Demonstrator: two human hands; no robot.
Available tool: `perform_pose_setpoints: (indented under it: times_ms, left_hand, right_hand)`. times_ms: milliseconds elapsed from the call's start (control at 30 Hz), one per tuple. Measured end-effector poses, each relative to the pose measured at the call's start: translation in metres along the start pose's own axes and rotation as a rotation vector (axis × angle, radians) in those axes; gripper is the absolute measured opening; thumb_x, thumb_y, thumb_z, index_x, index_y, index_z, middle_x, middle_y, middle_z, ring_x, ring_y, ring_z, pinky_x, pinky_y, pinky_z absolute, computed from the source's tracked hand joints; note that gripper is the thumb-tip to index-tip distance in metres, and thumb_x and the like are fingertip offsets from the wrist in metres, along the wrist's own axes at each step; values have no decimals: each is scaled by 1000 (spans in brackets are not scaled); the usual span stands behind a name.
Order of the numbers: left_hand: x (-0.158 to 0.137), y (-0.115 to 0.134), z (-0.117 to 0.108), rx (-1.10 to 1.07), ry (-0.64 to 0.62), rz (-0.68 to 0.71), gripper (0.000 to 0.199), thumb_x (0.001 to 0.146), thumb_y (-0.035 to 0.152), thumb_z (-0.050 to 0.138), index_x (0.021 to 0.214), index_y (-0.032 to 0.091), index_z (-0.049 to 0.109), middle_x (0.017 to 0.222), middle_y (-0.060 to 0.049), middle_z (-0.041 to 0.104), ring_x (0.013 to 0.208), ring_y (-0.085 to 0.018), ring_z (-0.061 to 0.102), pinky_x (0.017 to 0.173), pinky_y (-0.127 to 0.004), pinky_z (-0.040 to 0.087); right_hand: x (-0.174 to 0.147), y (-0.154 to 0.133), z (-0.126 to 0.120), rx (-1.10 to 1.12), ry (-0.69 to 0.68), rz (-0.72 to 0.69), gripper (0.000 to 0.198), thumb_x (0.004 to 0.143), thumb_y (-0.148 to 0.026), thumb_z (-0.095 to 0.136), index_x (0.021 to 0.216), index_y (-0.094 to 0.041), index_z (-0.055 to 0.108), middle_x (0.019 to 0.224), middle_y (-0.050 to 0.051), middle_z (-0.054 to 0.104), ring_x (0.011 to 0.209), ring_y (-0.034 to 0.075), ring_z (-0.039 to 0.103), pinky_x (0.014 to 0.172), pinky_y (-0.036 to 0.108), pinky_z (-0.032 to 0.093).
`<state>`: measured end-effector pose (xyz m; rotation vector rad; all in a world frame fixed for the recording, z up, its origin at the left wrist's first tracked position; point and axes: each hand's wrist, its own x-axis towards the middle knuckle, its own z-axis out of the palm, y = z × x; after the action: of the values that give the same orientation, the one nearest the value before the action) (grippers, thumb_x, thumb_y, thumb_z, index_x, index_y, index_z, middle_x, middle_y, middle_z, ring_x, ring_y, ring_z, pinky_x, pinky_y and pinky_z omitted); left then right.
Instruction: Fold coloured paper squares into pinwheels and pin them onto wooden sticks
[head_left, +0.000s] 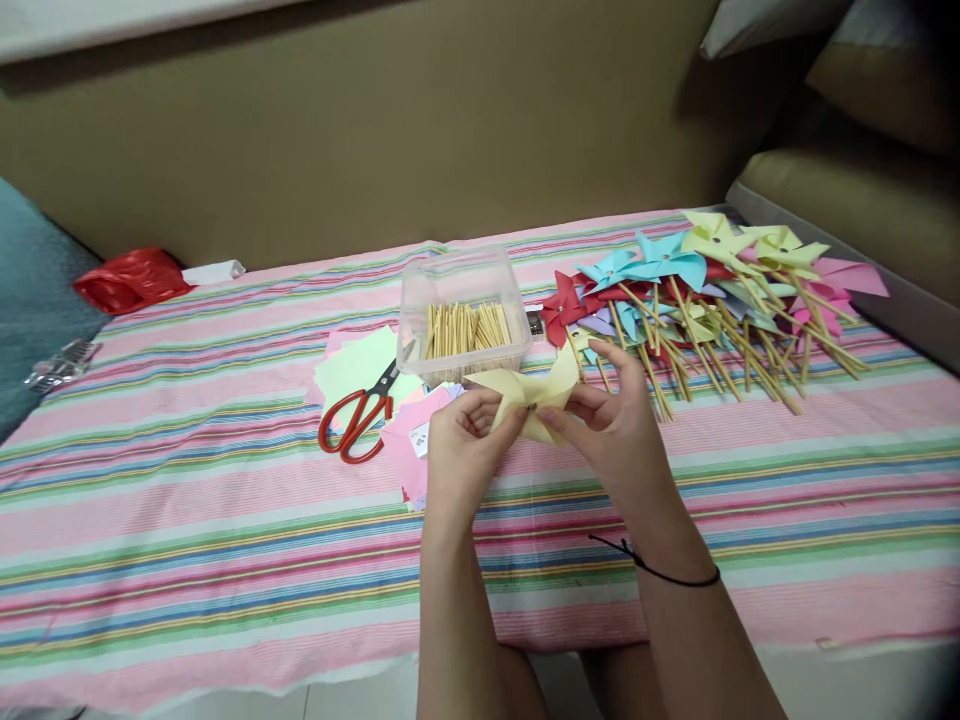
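A striped cloth [225, 560] spans most of the frame. Colourful paper pinwheels [671, 258] lie heaped at right. Near centre, a clear box [457, 280] holds wooden sticks [457, 330]. Just below, the left hand [469, 440] and right hand [619, 425] pinch a yellow paper pinwheel [559, 385]. Red-handled scissors [377, 390] rest left of centre.

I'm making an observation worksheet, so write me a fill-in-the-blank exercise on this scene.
The left hand and right hand hold a pale ____ paper pinwheel.
Red-handled, dark-bladed scissors lie to the ____ of the clear plastic box.
A thin black cord bracelet circles the ____ forearm.

Missing words: yellow; left; right.
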<state>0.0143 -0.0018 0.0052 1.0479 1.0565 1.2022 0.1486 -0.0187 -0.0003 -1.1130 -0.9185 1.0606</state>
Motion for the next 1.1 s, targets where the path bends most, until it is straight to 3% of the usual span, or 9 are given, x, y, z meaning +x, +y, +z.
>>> perform_pose_setpoints:
  times_ms: [167, 333, 600, 1100]
  left_hand:
    - [-1, 3, 0, -4, -15, -22, 19, 64, 24, 79, 77, 14, 69, 74, -4, 72, 68, -14, 67, 64, -23, 52]
    - [0, 1, 2, 6, -26, 55, 20, 67, 22, 77, 84, 15, 68, 84, -6, 73, 76, -15, 68, 70, -24, 54]
    - [2, -1, 1, -13, 22, 127, 20, 67, 23, 78, 81, 16, 65, 77, -2, 69, 72, -12, 66, 67, -21, 53]
    - [-1, 7, 4, -65, -58, 60, 25, 66, 20, 78, 86, 16, 63, 76, -1, 68, 70, -10, 64, 66, -19, 50]
  right_hand:
    - [1, 3, -2, -13, -7, 9, 86, 65, -27, 81, 136, -30, 32, 83, 1, 73, 80, 25, 71, 73, 45, 61]
    - [2, 2, -3, -19, 8, -26, 86, 63, -28, 83, 135, -31, 35, 83, 1, 73, 80, 26, 71, 71, 45, 61]
    - [2, -1, -1, -7, 0, -61, 84, 62, -30, 83, 132, -30, 36, 83, 1, 73, 77, 24, 71, 70, 43, 61]
    - [1, -3, -1, 111, -25, 87, 68, 61, -25, 82, 114, -29, 39, 80, 0, 73, 78, 22, 72, 64, 33, 60]
